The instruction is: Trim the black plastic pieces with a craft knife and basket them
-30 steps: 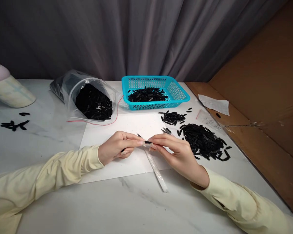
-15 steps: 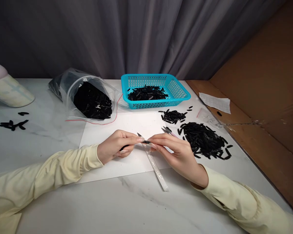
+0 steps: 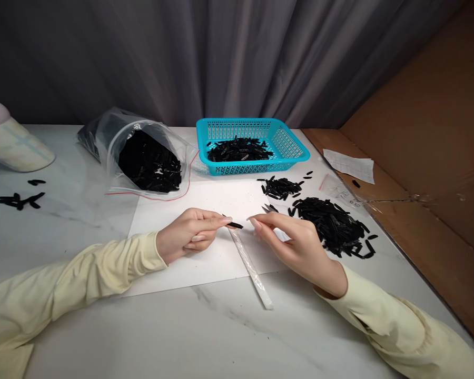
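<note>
Between thumb and fingertips, my left hand (image 3: 193, 231) pinches a small black strip (image 3: 236, 225) over the white paper (image 3: 174, 268). Just to the right of the strip is my right hand (image 3: 290, 239), its thumb and index fingertips close together; whether anything tiny is between them cannot be made out. A narrow tool with a clear-wrapped white handle (image 3: 253, 271) lies on the paper below the hands. Pointed metal tips (image 3: 266, 208) show behind my right hand, the rest of that tool being hidden.
A bag of black pieces (image 3: 150, 163) lies at the back left, beside a blue basket (image 3: 253, 167) holding more. Black piles (image 3: 334, 223) sit at right, loose pieces (image 3: 21, 200) at left. A bottle (image 3: 19, 142) and a cardboard wall (image 3: 426, 131) flank the table.
My right hand has let go of the black strip and drawn back to the right. The strip stays in my left hand, now more exposed.
</note>
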Available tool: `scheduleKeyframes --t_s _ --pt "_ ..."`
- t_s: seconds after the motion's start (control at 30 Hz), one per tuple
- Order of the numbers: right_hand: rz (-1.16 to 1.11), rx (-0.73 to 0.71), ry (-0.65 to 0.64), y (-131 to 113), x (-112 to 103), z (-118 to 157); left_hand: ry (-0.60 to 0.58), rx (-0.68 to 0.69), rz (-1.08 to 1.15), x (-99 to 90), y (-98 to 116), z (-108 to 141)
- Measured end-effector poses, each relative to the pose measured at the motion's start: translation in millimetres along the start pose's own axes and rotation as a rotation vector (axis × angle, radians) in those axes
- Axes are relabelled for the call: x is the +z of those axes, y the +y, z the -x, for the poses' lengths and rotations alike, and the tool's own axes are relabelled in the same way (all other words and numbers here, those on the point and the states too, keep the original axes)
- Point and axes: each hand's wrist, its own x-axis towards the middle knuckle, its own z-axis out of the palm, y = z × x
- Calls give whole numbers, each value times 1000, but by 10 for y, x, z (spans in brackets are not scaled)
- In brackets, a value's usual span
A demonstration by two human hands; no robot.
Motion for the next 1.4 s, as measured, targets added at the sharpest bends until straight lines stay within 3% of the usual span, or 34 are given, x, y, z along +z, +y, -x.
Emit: scheduleKeyframes --t_s 0.07,0.17,0.27,0.4,0.6,0.7,0.87,1.03,1.13,1.2,1.4 --pt "221 -109 -128 38 -50 -33 -40 -4 48 -30 -3 -22" --pt "573 -442 -354 39 -66 -100 -87 -10 103 -58 -3 -42" --pt "734 -714 -457 -43 -7 -185 -114 -18 130 -62 2 -43" --pt "803 -800 -574 -168 66 -296 -120 -23 146 -53 8 -30" --pt "735 -691 -601 -128 -104 -250 -110 -44 184 -39 16 -29" --pt "510 -558 -553 -80 -213 -112 -108 -53 209 -42 19 -34" --pt "20 -184 -531 -101 -225 89 -122 -39 208 -60 19 -40" --pt "-273 288 -545 -94 -203 26 -105 -39 147 -39 7 -35" --pt "-479 446 -473 -97 -263 -38 -64 -24 131 -19 -6 -27" --pt "-576 465 -396 -128 -333 -66 -26 -17 124 -8 -13 -21" --pt "-599 633 -130 -275 -452 -183 64 14 65 47 -31 13"
